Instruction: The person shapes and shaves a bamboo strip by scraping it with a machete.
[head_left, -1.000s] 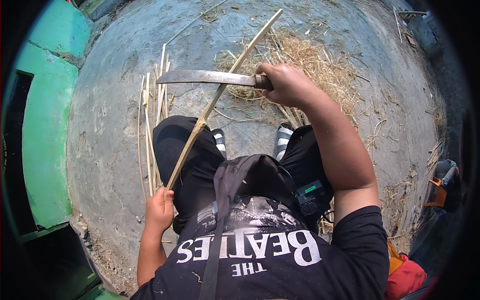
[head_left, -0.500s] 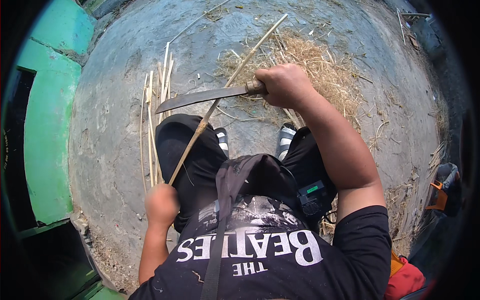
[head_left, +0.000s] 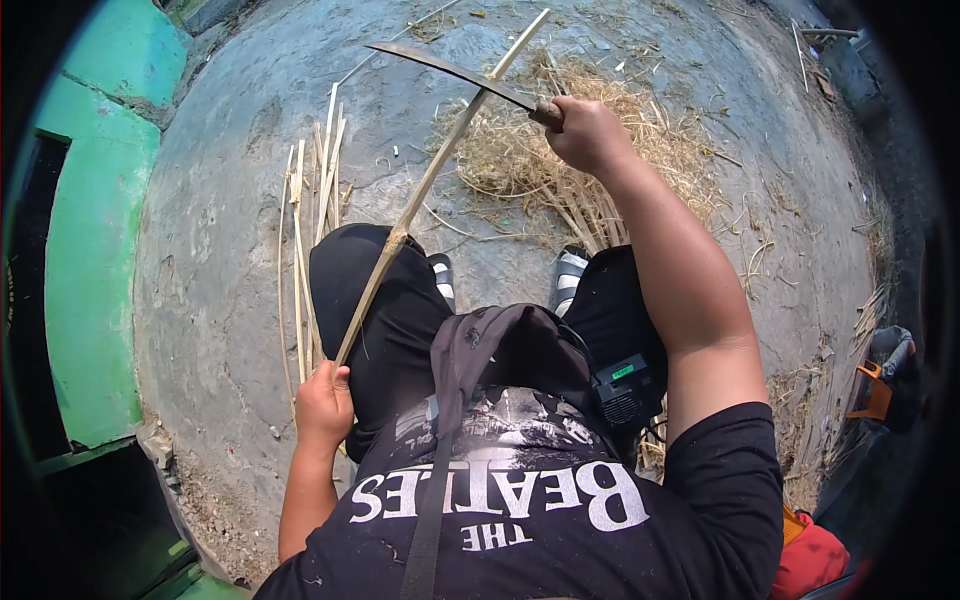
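Observation:
My left hand (head_left: 325, 405) is closed around the near end of a long bamboo strip (head_left: 432, 172), which slants up and to the right across my left knee. A knot shows on the strip just above the knee. In my right hand (head_left: 588, 135) is the wooden handle of a machete (head_left: 452, 70). Its long, slightly curved blade crosses the strip near the far end and appears to touch it there. The blade's tip points left.
Several split bamboo strips (head_left: 300, 240) lie on the concrete ground (head_left: 215, 290) left of my knee. A heap of pale shavings (head_left: 640, 150) spreads ahead of my right foot. A green wall (head_left: 95, 280) stands at the left. An orange object (head_left: 872, 390) is at the right.
The machete has moved up and away along the strip, from near my knee to its far end, and its tip has swung upward. My left hand stays almost where it was.

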